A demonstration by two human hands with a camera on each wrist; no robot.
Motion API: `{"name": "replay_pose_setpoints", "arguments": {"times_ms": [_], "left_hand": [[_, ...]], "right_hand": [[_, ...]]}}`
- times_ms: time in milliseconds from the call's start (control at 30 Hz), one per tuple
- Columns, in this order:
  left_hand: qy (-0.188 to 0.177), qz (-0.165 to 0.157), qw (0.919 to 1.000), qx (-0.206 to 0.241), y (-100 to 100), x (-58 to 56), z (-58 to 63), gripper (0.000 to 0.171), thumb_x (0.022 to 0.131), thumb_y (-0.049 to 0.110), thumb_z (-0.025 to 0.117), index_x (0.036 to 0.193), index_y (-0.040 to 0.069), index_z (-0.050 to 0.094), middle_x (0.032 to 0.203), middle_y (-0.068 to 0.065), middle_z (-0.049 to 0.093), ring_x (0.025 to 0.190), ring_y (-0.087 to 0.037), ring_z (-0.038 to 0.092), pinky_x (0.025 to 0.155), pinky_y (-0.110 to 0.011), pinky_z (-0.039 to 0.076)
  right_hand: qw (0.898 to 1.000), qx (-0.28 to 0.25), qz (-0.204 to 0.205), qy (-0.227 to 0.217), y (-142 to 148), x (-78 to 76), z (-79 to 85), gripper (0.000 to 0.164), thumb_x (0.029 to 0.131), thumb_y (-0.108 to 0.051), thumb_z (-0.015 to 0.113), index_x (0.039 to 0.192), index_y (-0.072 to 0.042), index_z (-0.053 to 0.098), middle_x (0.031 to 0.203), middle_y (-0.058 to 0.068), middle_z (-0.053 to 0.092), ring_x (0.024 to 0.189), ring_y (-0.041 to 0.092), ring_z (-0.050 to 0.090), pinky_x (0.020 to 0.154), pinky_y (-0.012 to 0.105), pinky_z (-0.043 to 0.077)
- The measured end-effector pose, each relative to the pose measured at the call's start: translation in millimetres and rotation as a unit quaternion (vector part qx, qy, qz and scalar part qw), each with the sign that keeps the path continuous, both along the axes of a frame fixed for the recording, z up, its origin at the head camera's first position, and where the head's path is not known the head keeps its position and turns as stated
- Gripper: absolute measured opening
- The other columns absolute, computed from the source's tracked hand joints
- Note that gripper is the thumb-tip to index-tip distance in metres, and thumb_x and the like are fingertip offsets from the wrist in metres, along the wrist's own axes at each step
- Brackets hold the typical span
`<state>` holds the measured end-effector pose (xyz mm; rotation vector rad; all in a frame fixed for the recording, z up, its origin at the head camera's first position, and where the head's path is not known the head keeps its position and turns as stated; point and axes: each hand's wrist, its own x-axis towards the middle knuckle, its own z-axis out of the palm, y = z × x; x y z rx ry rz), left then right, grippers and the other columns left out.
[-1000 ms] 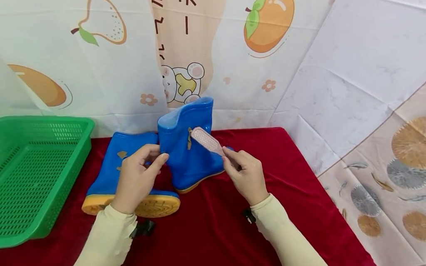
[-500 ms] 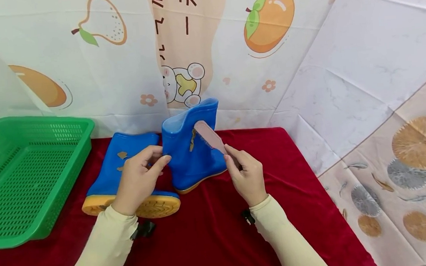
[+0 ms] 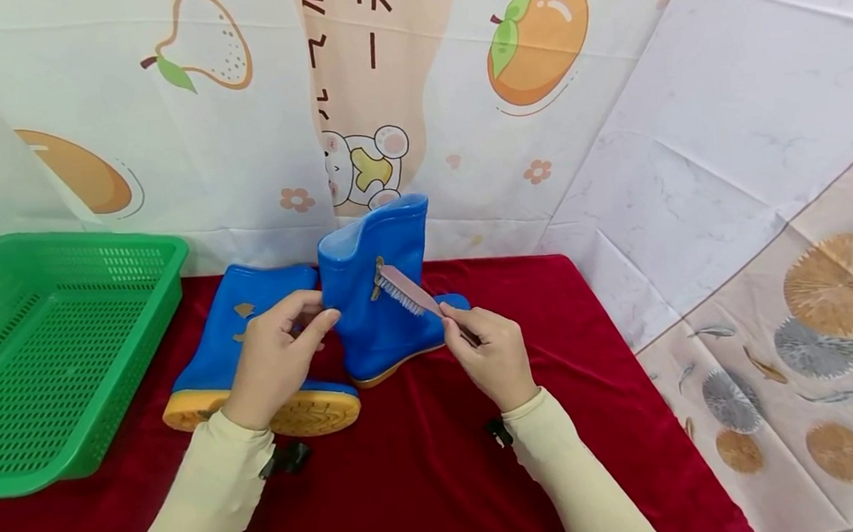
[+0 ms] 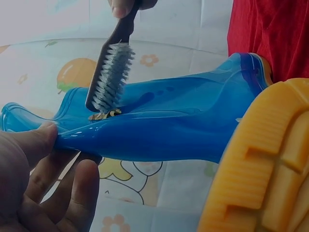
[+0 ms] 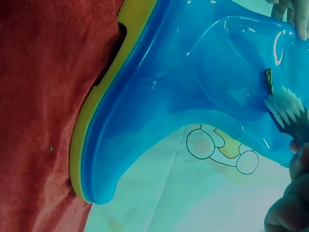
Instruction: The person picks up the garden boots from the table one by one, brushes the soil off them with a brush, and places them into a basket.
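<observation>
A blue rain boot [image 3: 371, 320] with a yellow sole stands upright on the red cloth. My left hand [image 3: 275, 353] pinches the edge of its shaft between thumb and fingers, as the left wrist view also shows. In my right hand [image 3: 489, 353] is the handle of a pinkish scrub brush [image 3: 409, 291] with pale bristles. Those bristles touch the boot's shaft at a brown smear [image 4: 104, 115]. Behind my left hand a second blue boot [image 3: 214, 341] lies on its side, its yellow sole [image 3: 318, 411] facing me and brown patches [image 3: 244, 310] on its shaft.
A green plastic basket [image 3: 171, 273] stands at the left on the red cloth [image 3: 428, 475]. A printed white curtain [image 3: 238, 164] hangs right behind the boots. The cloth's right edge slopes down beside a patterned sheet [image 3: 764, 356].
The brush lifted and turned over, then came down with its bristles against the brown smear. The standing boot tilted slightly right and back again. My left hand keeps its hold.
</observation>
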<state>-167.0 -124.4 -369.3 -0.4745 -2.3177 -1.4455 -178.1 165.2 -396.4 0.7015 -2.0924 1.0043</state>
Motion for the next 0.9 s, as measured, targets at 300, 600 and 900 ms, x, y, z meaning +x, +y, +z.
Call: {"name": "replay_pose_setpoints", "arguments": {"times_ms": [300, 600, 900], "left_hand": [[-0.026, -0.013, 0.9995, -0.015, 1, 1.4, 1.4, 0.019, 0.102, 0.018, 0.068, 0.118, 0.009, 0.072, 0.099, -0.004, 0.076, 0.072, -0.013, 0.067, 0.066, -0.022, 0.057], [-0.016, -0.02, 0.9996, -0.008, 2, 0.4, 0.5, 0.019, 0.103, 0.017, 0.066, 0.119, 0.009, 0.072, 0.098, -0.004, 0.075, 0.072, -0.017, 0.067, 0.066, -0.022, 0.056], [-0.014, 0.008, 0.9999, 0.002, 0, -1.2, -1.8, 0.021, 0.103, 0.02, 0.066, 0.119, 0.006, 0.07, 0.097, -0.007, 0.075, 0.072, -0.022, 0.067, 0.066, -0.019, 0.055]], "right_hand": [[0.999, -0.034, -0.011, -0.003, -8, 0.2, -3.0, 0.027, 0.098, -0.003, 0.068, 0.124, -0.003, 0.074, 0.087, 0.006, 0.072, 0.068, 0.013, 0.058, 0.064, 0.019, 0.049], [1.0, 0.008, 0.002, -0.005, -9, 3.9, -0.4, 0.028, 0.096, -0.003, 0.071, 0.124, -0.005, 0.075, 0.068, -0.002, 0.055, 0.059, 0.007, 0.042, 0.051, 0.019, 0.034], [0.998, 0.046, -0.009, -0.05, -2, 4.4, 4.3, 0.026, 0.094, -0.009, 0.074, 0.12, -0.009, 0.078, 0.067, -0.004, 0.06, 0.058, 0.005, 0.045, 0.05, 0.02, 0.039]]}}
